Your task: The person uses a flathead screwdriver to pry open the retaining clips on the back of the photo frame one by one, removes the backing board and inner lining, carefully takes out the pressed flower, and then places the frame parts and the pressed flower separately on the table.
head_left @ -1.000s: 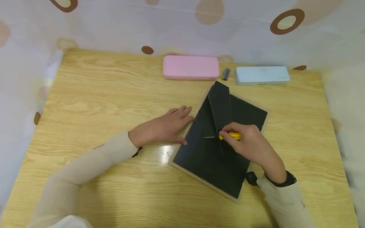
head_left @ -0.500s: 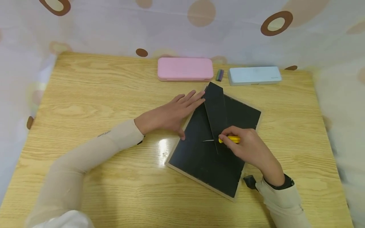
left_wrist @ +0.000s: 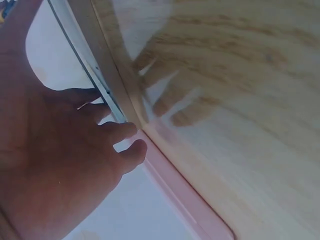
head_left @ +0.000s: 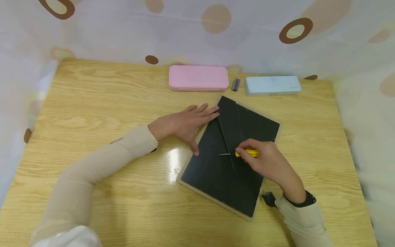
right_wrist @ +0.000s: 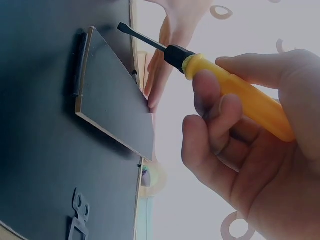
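Observation:
A picture frame point(head_left: 213, 178) lies back side up, slanted on the table, with a black backing and a pale wooden edge. Its black easel stand point(head_left: 229, 120) runs toward the far left corner; in the right wrist view the stand point(right_wrist: 115, 95) angles out from the backing. My left hand point(head_left: 191, 125) is spread along the left edge, fingertips at the stand's side and thumb on the edge. My right hand point(head_left: 266, 156) grips a flathead screwdriver point(right_wrist: 240, 90) by its yellow handle, above the backing. Its metal tip point(head_left: 224, 154) points left, past the stand's lower end.
Beyond the frame are a pink pencil case point(head_left: 198, 78), a small striped block point(head_left: 235, 84) and a light blue case point(head_left: 273, 85). A metal hanger point(right_wrist: 80, 212) is fixed on the backing. A spotted cloth point(head_left: 185, 31) hangs behind the wooden table point(head_left: 92, 103).
My left hand has slid up the frame's left edge to the stand. The stand's far end has come down closer to the backing. My right hand still holds the screwdriver in much the same place.

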Tool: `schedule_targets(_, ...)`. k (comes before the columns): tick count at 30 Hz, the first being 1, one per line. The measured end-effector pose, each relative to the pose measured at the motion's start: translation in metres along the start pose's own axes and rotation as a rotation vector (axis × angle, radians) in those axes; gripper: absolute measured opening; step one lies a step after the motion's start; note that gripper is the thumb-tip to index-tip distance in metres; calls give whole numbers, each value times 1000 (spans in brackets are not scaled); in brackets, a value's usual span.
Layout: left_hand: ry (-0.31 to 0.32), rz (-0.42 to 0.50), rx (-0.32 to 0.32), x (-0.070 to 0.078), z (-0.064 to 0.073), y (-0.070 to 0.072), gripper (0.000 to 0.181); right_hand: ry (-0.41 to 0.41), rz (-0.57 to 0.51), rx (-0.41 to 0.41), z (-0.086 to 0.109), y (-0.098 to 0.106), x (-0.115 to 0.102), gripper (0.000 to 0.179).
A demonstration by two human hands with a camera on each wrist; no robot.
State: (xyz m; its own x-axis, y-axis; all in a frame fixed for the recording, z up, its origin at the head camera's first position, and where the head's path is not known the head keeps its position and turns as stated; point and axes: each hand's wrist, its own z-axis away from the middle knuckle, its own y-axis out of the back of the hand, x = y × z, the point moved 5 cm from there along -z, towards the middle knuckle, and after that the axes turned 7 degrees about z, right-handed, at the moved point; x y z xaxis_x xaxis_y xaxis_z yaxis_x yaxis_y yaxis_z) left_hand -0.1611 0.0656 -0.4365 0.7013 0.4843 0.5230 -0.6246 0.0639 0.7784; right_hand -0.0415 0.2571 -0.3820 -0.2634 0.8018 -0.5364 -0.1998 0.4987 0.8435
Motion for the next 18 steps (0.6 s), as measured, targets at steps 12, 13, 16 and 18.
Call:
schedule_targets(12,-4,-8,19,-11,-5,4,106,-1,-2,-3,-1,-2,1,3)
schedule_targets(13,-8,-2,24,-11,-5,4,107,1,0,-1,-2,-1,1,3)
schedule_targets(16,-7,2,31,-11,-4,3,107,4,6,9,-2,0,1,3)
schedule_targets(18,-1,-3,34,-11,-3,2,108,1,5,13,-2,0,1,3)
